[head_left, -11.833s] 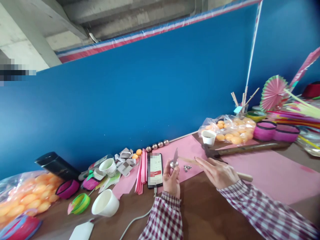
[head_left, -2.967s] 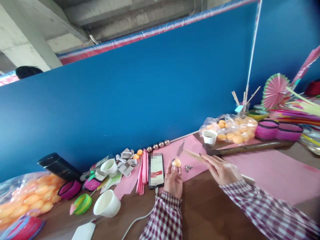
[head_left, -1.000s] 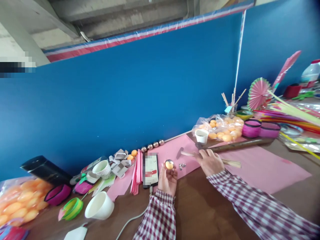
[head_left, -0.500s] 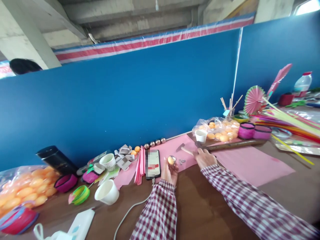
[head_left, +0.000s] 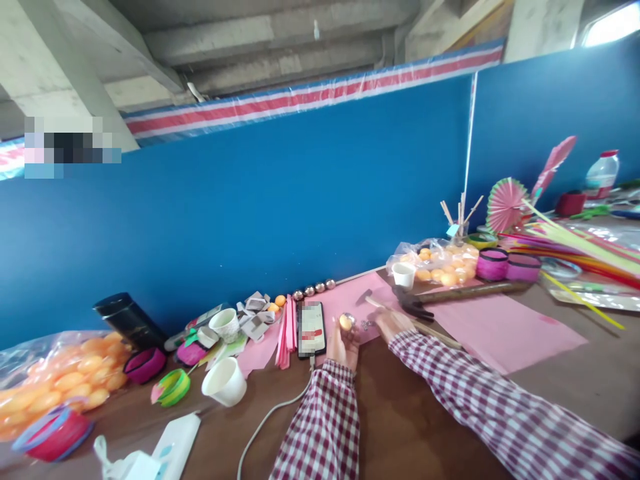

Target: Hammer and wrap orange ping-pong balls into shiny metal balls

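Observation:
My left hand (head_left: 343, 347) is closed around a small orange ball (head_left: 345, 323) with a shiny silvery part on its side. Just to its right, small silvery pieces (head_left: 367, 325) lie scattered on pink paper (head_left: 356, 293). Close beside them is my right hand (head_left: 394, 324), its fingers drawn together and pointing at the pieces; whatever is between the fingertips is too small to make out. A small hammer (head_left: 373, 300) lies on the paper just beyond that hand. A larger claw hammer (head_left: 460, 293) rests behind the right wrist.
A phone (head_left: 311, 330) on a cable lies left of my left hand. Shiny silver balls (head_left: 320, 288) line the blue partition (head_left: 300, 207). White cups (head_left: 224, 381), bags of orange balls (head_left: 65, 380), a black flask (head_left: 129, 323) and a power strip (head_left: 177, 440) stand around.
My right hand has moved left, from beside the claw hammer's head towards the small silvery pieces. My left hand still holds the ball. The camera view has shifted slightly.

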`<action>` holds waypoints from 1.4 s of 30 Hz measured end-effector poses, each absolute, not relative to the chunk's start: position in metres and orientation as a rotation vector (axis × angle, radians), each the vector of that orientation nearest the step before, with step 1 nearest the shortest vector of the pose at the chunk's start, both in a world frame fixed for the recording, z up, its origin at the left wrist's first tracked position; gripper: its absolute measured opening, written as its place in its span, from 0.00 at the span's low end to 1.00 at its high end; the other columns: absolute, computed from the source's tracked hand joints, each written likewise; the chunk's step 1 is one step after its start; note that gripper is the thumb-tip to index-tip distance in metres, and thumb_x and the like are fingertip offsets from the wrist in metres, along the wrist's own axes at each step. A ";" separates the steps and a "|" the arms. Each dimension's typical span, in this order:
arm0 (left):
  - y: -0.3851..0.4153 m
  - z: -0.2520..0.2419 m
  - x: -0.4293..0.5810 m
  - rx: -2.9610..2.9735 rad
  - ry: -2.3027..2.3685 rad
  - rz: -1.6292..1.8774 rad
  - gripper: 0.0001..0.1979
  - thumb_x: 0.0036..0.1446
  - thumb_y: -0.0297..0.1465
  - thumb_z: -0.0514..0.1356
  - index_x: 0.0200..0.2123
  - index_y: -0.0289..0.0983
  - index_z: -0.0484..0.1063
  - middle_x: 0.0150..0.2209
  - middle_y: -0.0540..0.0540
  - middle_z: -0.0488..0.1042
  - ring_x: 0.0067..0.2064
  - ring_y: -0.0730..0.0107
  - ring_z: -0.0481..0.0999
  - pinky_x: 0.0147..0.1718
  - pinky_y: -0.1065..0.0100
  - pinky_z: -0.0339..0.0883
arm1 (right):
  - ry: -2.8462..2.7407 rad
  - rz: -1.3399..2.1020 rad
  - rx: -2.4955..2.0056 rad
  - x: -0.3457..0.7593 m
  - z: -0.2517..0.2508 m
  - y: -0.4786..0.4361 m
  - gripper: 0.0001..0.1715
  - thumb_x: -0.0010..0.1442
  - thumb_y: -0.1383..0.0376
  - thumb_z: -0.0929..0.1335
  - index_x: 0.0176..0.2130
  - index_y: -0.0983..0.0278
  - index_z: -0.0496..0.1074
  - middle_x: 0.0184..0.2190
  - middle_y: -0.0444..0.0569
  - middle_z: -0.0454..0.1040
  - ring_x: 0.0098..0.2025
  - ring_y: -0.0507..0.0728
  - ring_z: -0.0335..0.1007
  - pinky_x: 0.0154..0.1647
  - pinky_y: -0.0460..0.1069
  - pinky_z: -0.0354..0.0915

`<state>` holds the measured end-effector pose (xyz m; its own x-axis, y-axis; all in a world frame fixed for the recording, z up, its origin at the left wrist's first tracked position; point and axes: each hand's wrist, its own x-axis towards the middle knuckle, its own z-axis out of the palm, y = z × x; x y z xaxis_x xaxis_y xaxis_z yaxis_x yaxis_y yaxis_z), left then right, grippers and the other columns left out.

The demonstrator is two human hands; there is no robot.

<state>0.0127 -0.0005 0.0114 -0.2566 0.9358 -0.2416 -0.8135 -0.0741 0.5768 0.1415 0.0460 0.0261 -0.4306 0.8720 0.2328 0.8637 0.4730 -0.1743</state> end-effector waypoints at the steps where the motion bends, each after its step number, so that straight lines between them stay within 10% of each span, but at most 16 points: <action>1: 0.000 0.011 0.013 0.223 0.734 1.681 0.13 0.52 0.37 0.56 0.31 0.30 0.69 0.26 0.43 0.73 0.23 0.76 0.71 0.21 0.76 0.68 | -2.445 0.051 -1.477 0.141 0.026 0.048 0.15 0.58 0.64 0.59 0.36 0.58 0.73 0.34 0.49 0.73 0.39 0.56 0.66 0.32 0.47 0.58; 42: 0.004 0.006 0.014 0.301 0.736 1.616 0.11 0.47 0.29 0.62 0.37 0.34 0.71 0.32 0.46 0.74 0.30 0.73 0.73 0.28 0.74 0.68 | -2.085 0.468 -1.052 0.153 0.008 0.063 0.11 0.58 0.62 0.59 0.29 0.62 0.67 0.29 0.47 0.71 0.32 0.53 0.66 0.34 0.47 0.60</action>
